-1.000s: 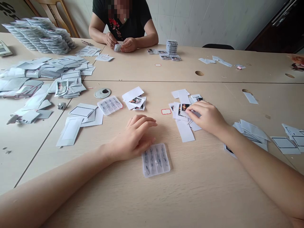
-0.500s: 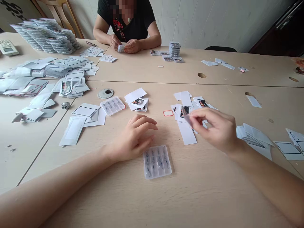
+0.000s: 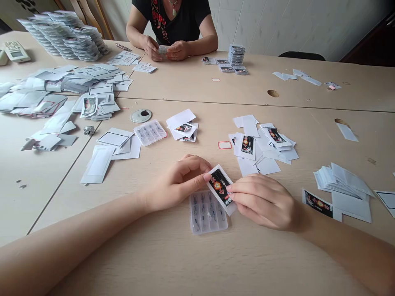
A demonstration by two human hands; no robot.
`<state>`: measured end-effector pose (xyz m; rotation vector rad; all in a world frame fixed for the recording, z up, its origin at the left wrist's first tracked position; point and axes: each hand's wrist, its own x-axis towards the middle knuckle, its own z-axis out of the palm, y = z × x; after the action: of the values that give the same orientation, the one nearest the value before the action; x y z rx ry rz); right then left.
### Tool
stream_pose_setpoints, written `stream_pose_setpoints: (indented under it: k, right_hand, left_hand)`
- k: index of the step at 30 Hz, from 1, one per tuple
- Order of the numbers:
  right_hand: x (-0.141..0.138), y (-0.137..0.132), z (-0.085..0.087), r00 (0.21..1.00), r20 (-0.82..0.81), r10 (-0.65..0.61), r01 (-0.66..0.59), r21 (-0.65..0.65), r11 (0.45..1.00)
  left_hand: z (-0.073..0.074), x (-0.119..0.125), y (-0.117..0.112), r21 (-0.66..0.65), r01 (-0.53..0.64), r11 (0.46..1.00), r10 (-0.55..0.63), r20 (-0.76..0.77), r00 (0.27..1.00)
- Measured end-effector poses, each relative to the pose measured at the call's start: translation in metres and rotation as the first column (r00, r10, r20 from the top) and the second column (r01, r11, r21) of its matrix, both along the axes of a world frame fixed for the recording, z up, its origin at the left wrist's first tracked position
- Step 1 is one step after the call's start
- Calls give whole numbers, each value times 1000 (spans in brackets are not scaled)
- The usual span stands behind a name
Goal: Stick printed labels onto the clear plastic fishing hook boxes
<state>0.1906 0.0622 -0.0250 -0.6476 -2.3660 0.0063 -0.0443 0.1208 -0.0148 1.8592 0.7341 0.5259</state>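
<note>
Between my two hands is a printed label card (image 3: 220,187), black with an orange burst and a white border, tilted over a clear plastic box. My left hand (image 3: 182,181) pinches its upper left edge between thumb and fingers. At its lower right side, my right hand (image 3: 265,201) grips the card with its fingertips. The compartment box (image 3: 203,220) lies flat on the table just beneath, its upper right part covered by the card. Small dark metal hook-like pieces show in its slots. Beyond my right hand lies a loose pile of similar cards and white slips (image 3: 262,146).
A second compartment box (image 3: 150,132) sits left of a small card pile (image 3: 183,125). White packets (image 3: 70,86) heap at the left, behind them a tall stack of packed boxes (image 3: 64,37). Opposite, a co-worker (image 3: 173,28) holds a small box near stacked boxes (image 3: 236,55).
My right hand has brought the card left and toward me, over the box. My left hand has moved slightly right and closed on the card's edge. The view has shifted a little.
</note>
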Motion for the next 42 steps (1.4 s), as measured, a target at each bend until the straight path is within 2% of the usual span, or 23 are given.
stream_pose_setpoints:
  k: [7, 11, 14, 16, 19, 20, 22, 24, 28, 30, 32, 33, 34, 35, 37, 38, 40, 42]
  right_hand:
    - [6, 2, -6, 999, -34, -6, 4, -59, 998]
    - [8, 0, -9, 994, -111, -27, 12, -134, 991]
    - [5, 0, -11, 963, -240, -122, 63, -241, 968]
    - [2, 0, -13, 912, -345, -221, 82, -375, 923]
    - [-1, 2, -15, 816, -457, -352, 5, -604, 797]
    - [-1, 3, -16, 791, -480, -381, -23, -645, 764]
    - [-1, 5, -17, 763, -502, -407, -42, -667, 744]
    - [0, 6, -19, 769, -494, -406, -23, -656, 755]
    - [1, 5, -20, 844, -408, -348, 46, -591, 805]
    - [3, 7, -17, 890, -348, -294, 100, -480, 872]
    - [10, 12, -11, 920, -280, -274, 187, -300, 935]
    - [16, 16, -8, 921, -252, -296, 248, -204, 947]
    - [24, 21, -4, 904, -242, -353, 331, -127, 935]
    - [33, 26, 0, 866, -249, -434, 430, -75, 900]
    - [53, 37, 5, 755, -215, -620, 628, -36, 778]
    - [62, 42, 6, 709, -137, -692, 697, -15, 717]
    - [73, 49, 5, 631, 37, -775, 771, 71, 632]
    - [74, 51, 1, 593, 121, -796, 782, 147, 606]
  left_hand:
    - [2, 0, 0, -271, 15, 963, 0, 55, 998]
    - [2, 0, 2, -274, 16, 962, -2, 52, 999]
    - [2, 0, 3, -249, 12, 968, -3, 37, 999]
    - [1, -1, 4, -220, -1, 975, 3, 11, 1000]
    - [0, -1, 3, -207, 9, 978, -12, -15, 1000]
    - [0, -1, 4, -203, 15, 979, -20, -20, 1000]
    - [0, -1, 4, -173, 27, 984, -32, -25, 999]
    - [-1, -1, 5, -110, 35, 993, -38, -30, 999]
    - [-1, -1, 5, 59, 54, 997, -49, -85, 995]
    - [-1, -2, 4, 134, 68, 989, -51, -130, 990]
    - [-1, -3, 4, 185, 76, 980, -45, -165, 985]
    - [0, -3, 4, 198, 78, 977, -42, -179, 983]
    - [0, -4, 3, 205, 78, 976, -38, -190, 981]
    - [0, -4, 3, 205, 80, 975, -38, -201, 979]
    - [-1, -5, 4, 199, 90, 976, -46, -218, 975]
    - [-2, -5, 4, 198, 94, 976, -49, -221, 974]
    - [-2, -4, 4, 200, 101, 975, -55, -222, 974]
    - [-2, -3, 3, 206, 105, 973, -58, -224, 973]
